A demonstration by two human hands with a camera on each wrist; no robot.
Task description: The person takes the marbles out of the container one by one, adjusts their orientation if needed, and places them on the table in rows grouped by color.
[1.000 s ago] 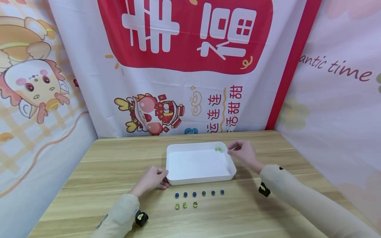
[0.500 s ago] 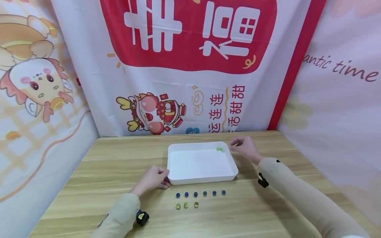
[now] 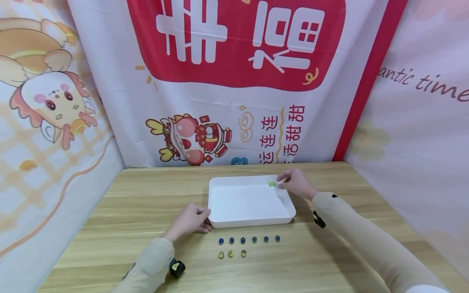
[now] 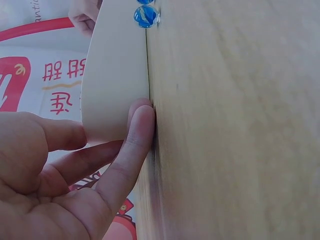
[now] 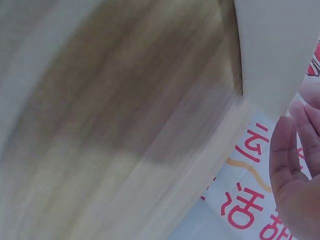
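A white rectangular tray (image 3: 253,223) lies on the wooden table. My left hand (image 3: 190,219) grips its near left corner; in the left wrist view the thumb is at the rim and the other fingers lie along the outer wall, low by the tabletop. My right hand (image 3: 296,183) reaches over the far right corner, thumb and fingers slightly parted, right beside a few pale green marbles (image 3: 272,184) inside the tray. In the right wrist view the fingers (image 5: 283,155) are loosely extended at the tray's edge, some of them cut off by the frame.
In front of the tray sits a row of several blue marbles (image 3: 243,240), one of them greyer. Closer to me is a row of three yellow-green marbles (image 3: 231,253). Printed cloth (image 3: 183,97) hangs behind the table and along both sides.
My right hand drew back a little outside the tray's far right corner, then moved left over the rim toward the green marbles. My left hand keeps its grip on the near left corner.
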